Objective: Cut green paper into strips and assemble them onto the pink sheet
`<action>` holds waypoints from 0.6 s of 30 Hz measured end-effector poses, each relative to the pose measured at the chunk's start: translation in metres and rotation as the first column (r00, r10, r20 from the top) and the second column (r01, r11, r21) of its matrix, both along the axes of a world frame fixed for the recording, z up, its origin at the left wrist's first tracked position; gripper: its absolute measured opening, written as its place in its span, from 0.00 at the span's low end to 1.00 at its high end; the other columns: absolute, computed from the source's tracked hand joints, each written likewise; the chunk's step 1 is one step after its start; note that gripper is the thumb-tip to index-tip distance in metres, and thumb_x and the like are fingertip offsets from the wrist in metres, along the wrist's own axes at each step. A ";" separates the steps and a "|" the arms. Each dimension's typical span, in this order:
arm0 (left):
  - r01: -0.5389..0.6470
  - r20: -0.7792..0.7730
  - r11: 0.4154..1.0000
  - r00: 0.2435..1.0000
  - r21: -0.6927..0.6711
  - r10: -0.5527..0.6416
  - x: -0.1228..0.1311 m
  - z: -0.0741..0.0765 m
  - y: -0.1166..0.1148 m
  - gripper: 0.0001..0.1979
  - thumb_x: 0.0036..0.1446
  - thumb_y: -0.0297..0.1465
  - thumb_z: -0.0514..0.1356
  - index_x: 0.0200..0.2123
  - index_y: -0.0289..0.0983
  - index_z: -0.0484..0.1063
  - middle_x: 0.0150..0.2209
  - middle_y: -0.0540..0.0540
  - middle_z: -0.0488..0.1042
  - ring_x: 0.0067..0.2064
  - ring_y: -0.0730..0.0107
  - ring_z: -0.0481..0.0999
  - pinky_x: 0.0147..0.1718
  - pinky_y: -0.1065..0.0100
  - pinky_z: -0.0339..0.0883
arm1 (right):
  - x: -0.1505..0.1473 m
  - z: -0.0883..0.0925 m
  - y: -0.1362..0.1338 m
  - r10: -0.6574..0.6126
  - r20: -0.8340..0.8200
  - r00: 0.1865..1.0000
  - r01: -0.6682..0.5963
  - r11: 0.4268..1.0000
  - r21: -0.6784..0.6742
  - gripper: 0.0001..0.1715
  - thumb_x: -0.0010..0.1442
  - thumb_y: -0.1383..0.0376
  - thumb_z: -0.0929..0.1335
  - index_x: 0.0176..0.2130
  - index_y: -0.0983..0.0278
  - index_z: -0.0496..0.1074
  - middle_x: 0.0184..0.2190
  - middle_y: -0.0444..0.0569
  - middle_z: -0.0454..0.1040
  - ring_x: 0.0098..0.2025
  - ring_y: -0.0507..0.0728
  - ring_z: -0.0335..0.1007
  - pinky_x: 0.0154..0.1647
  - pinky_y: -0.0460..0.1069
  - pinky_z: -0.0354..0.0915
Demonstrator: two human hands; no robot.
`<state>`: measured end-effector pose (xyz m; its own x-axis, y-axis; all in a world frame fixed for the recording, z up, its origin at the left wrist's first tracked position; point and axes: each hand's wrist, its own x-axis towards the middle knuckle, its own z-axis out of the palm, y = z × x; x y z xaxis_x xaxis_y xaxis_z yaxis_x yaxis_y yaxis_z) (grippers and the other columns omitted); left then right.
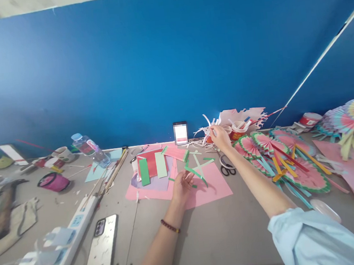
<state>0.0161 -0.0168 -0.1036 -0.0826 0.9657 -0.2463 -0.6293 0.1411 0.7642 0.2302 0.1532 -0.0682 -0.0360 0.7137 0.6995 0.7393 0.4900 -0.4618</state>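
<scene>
One green paper strip [197,174] is pinched in our left hand [182,186] over pink paper [216,187]: probably light, bendy, creasable; we'd hold its end. Farther, our right hand [219,137] reaches white paper strips [206,120]; can't tell its grip.

Soft, fairly bright light spreads across the table [238,235], with a faint shadow beside the left forearm [163,243]. The blue wall [156,58] carries a pale sheen at its left and darkens toward the upper right corner. Wide-angle distortion stretches things near the edges; the hammer [6,209] and plugs [60,237] at left look soft and smeared. A small white screen [181,133] is bright and pixelated.
</scene>
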 end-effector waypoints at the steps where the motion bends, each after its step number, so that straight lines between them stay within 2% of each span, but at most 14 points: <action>1: 0.013 0.036 1.000 0.999 -0.007 -0.013 0.000 0.000 0.000 0.16 0.44 0.37 0.68 0.23 0.39 0.62 0.23 0.52 0.67 0.27 0.69 0.74 0.21 0.71 0.65 | 0.002 -0.003 0.001 -0.030 0.011 0.999 0.030 0.999 -0.016 0.12 0.63 0.65 0.59 0.37 0.62 0.71 0.37 0.55 0.76 0.41 0.61 0.70 0.46 0.55 0.65; 3: 0.045 0.136 0.999 0.990 -0.027 -0.041 0.001 -0.001 -0.001 0.16 0.43 0.35 0.69 0.23 0.39 0.63 0.23 0.52 0.68 0.28 0.71 0.74 0.21 0.72 0.64 | 0.005 -0.006 0.001 -0.079 0.050 0.996 0.082 0.995 -0.055 0.12 0.62 0.65 0.60 0.36 0.63 0.72 0.34 0.55 0.76 0.41 0.62 0.69 0.47 0.56 0.64; 5: 0.042 0.172 0.998 0.984 -0.039 -0.035 0.001 -0.002 -0.001 0.16 0.42 0.35 0.70 0.23 0.39 0.63 0.24 0.52 0.69 0.28 0.72 0.75 0.21 0.73 0.64 | 0.007 -0.006 0.001 -0.096 0.095 0.991 0.106 0.989 -0.106 0.13 0.61 0.66 0.60 0.34 0.64 0.72 0.32 0.56 0.75 0.40 0.62 0.68 0.47 0.56 0.63; 8: 0.038 0.166 0.999 0.986 -0.038 -0.031 0.002 -0.001 -0.002 0.17 0.41 0.35 0.71 0.25 0.38 0.65 0.24 0.52 0.70 0.28 0.72 0.76 0.20 0.75 0.64 | 0.009 0.000 -0.002 -0.081 0.127 0.989 0.100 0.983 -0.154 0.14 0.61 0.67 0.59 0.34 0.65 0.73 0.32 0.56 0.75 0.40 0.63 0.68 0.48 0.57 0.62; 11: 0.048 0.094 0.999 0.994 -0.004 -0.047 0.002 0.005 -0.004 0.18 0.41 0.38 0.72 0.27 0.37 0.67 0.24 0.52 0.72 0.29 0.69 0.78 0.20 0.75 0.65 | 0.008 0.012 -0.011 -0.064 0.050 0.997 0.071 0.985 -0.157 0.17 0.62 0.66 0.58 0.36 0.65 0.74 0.36 0.58 0.77 0.45 0.63 0.68 0.51 0.57 0.61; 14: 0.084 -0.023 0.995 0.996 0.048 -0.083 0.001 0.015 -0.006 0.20 0.40 0.41 0.72 0.28 0.37 0.68 0.22 0.52 0.73 0.30 0.66 0.80 0.21 0.75 0.66 | 0.000 0.025 -0.033 0.014 -0.140 0.990 -0.035 0.987 -0.155 0.16 0.63 0.63 0.59 0.38 0.65 0.73 0.42 0.59 0.77 0.49 0.62 0.67 0.55 0.57 0.59; 16: 0.117 -0.093 0.990 0.990 0.080 -0.110 0.001 0.024 -0.009 0.20 0.40 0.42 0.72 0.27 0.37 0.68 0.21 0.51 0.74 0.29 0.65 0.81 0.22 0.75 0.66 | -0.007 0.030 -0.055 0.038 -0.193 0.980 -0.071 0.983 -0.170 0.16 0.63 0.59 0.60 0.40 0.65 0.73 0.43 0.58 0.77 0.47 0.60 0.68 0.53 0.55 0.61; 17: 0.135 -0.121 0.986 0.985 0.094 -0.123 0.002 0.028 -0.010 0.21 0.40 0.43 0.72 0.27 0.37 0.67 0.21 0.51 0.74 0.29 0.65 0.81 0.22 0.75 0.66 | -0.011 0.032 -0.067 0.092 -0.307 0.947 -0.172 0.954 -0.244 0.17 0.63 0.57 0.62 0.40 0.65 0.73 0.41 0.56 0.77 0.43 0.58 0.70 0.51 0.54 0.63; 18: 0.153 -0.145 0.983 0.980 0.102 -0.137 0.002 0.033 -0.012 0.21 0.40 0.43 0.72 0.27 0.37 0.67 0.22 0.51 0.74 0.29 0.65 0.81 0.23 0.74 0.67 | -0.016 0.032 -0.080 0.175 -0.424 0.889 -0.339 0.873 -0.350 0.18 0.63 0.54 0.63 0.39 0.65 0.72 0.38 0.54 0.78 0.41 0.57 0.71 0.48 0.53 0.65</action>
